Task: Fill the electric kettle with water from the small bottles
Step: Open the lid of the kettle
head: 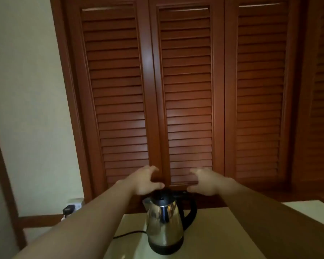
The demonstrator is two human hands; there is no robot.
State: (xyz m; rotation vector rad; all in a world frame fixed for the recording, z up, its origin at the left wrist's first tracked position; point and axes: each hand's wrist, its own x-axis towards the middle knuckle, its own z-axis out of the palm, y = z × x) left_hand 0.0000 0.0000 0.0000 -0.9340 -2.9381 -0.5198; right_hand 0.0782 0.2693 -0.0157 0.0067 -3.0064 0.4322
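We see pale table [223, 240] nearest, steel electric kettle [165, 227] upright on it, lid shut, black handle toward right, spout toward left. Black cord [127, 234] trails left off base. Above lid we note left hand [145, 181] and right hand [207, 182], both empty, fingers spread and curled, neither touching kettle. Plug [68, 210] in wall socket far left. Beyond, louvered wooden doors [187, 90]. Picture blurred

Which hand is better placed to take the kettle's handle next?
Probably the right hand: the shiny steel kettle has its black handle on that side, below it. The left hand hovers open over the black lid, spout side.
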